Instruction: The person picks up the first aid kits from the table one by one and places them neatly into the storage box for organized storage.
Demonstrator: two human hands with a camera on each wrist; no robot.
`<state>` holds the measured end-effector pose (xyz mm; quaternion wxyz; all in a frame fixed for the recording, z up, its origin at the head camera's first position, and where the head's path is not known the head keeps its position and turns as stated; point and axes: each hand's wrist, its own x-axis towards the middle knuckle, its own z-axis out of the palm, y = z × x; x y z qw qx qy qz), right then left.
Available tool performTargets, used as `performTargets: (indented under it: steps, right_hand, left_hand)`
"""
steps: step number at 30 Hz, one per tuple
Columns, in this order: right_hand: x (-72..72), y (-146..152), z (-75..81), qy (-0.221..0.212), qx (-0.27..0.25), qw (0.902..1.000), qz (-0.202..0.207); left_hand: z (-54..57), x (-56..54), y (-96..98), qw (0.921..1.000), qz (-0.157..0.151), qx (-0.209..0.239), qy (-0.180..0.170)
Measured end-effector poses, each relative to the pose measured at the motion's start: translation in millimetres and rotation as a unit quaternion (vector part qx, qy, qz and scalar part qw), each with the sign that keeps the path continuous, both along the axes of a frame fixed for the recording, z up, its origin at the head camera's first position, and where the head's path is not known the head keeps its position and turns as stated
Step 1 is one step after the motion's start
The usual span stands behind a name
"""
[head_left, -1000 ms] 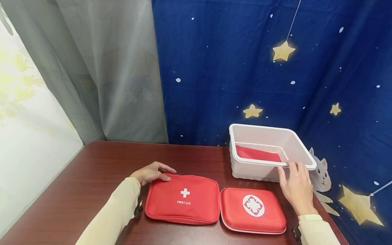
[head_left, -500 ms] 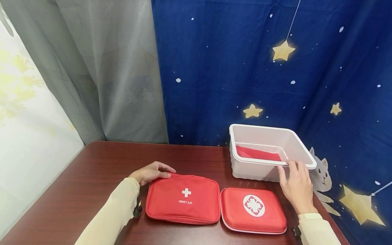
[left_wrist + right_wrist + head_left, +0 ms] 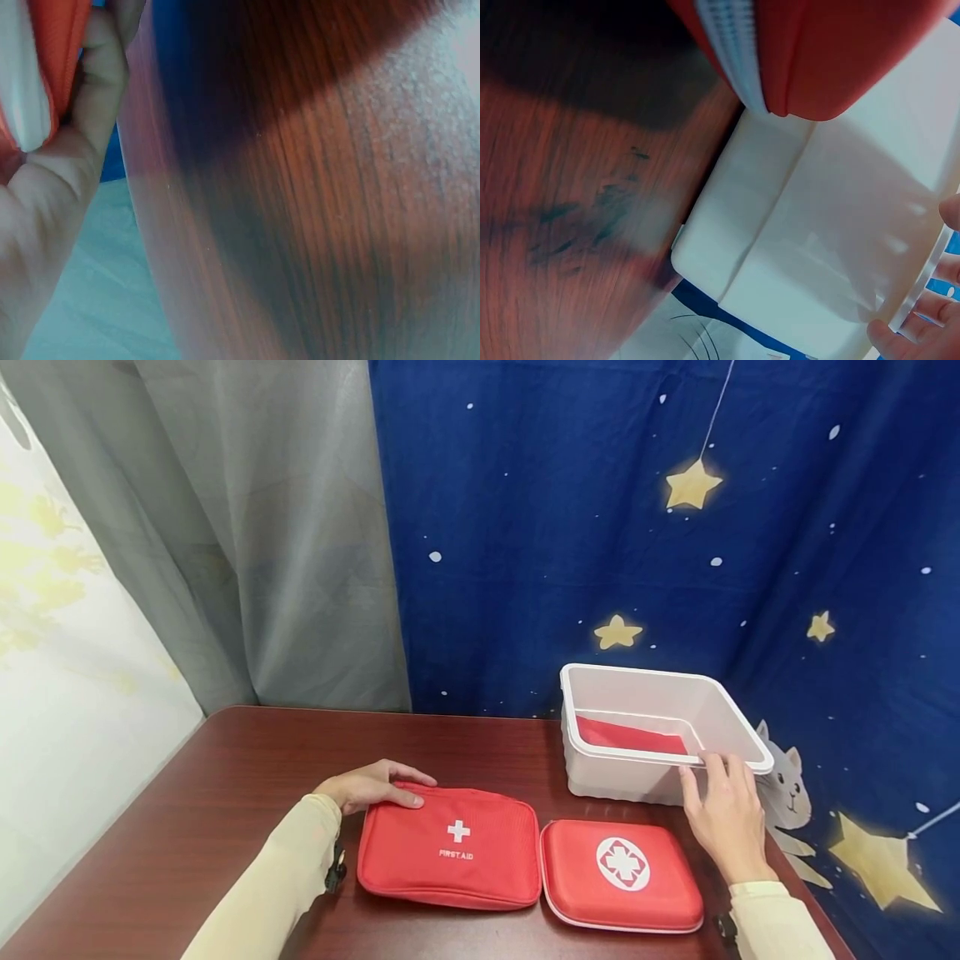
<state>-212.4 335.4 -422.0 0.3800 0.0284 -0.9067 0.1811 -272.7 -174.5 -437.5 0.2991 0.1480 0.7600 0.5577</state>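
Observation:
A soft red first aid bag (image 3: 450,852) with a white cross and lettering lies flat in front of the person. At its far left corner is the left hand (image 3: 372,785), the thumb on top and the fingers along the back edge. In the left wrist view, that hand (image 3: 71,142) wraps the bag's zipped edge (image 3: 26,82). Beyond, the right hand (image 3: 725,814) grips the front rim of a white plastic bin (image 3: 622,774), fingers over the rim and thumb outside. Inside the bin lies a flat red piece (image 3: 630,737), partly hidden by the front wall.
A hard-shell red first aid case (image 3: 592,877) with a round white emblem sits right beside the bag, in front of the bin. All stand on a dark red wooden table (image 3: 247,777). Grey (image 3: 315,527) and blue starry curtains (image 3: 525,527) hang behind its back edge.
The first aid bag has shifted very slightly to the right, and the left thumb lies a little farther onto its top. The right hand and the bin have stayed in place.

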Motion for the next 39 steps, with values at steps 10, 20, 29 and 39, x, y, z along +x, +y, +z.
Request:
performTargets:
  steps: [10, 20, 29, 39]
  right_hand:
    - [0.1, 1, -0.4, 0.0, 0.001, 1.0, -0.001]
    - [0.1, 0, -1.0, 0.003, -0.002, 1.0, 0.001]
    - [-0.5, 0, -2.5, 0.009, -0.001, 1.0, 0.004]
    - [-0.5, 0, -2.2, 0.006, 0.001, 1.0, 0.002]
  left_hand:
    - [2.5, 0.5, 1.1, 0.9992, -0.017, 0.034, -0.016]
    - [4.8, -1.8, 0.1, 0.9968, -0.027, 0.073, -0.019]
    - [6.1, -4.2, -5.4, 0.9939, -0.024, 0.103, -0.03]
    - [10.4, -6.3, -9.4, 0.9862, 0.008, 0.156, -0.056]
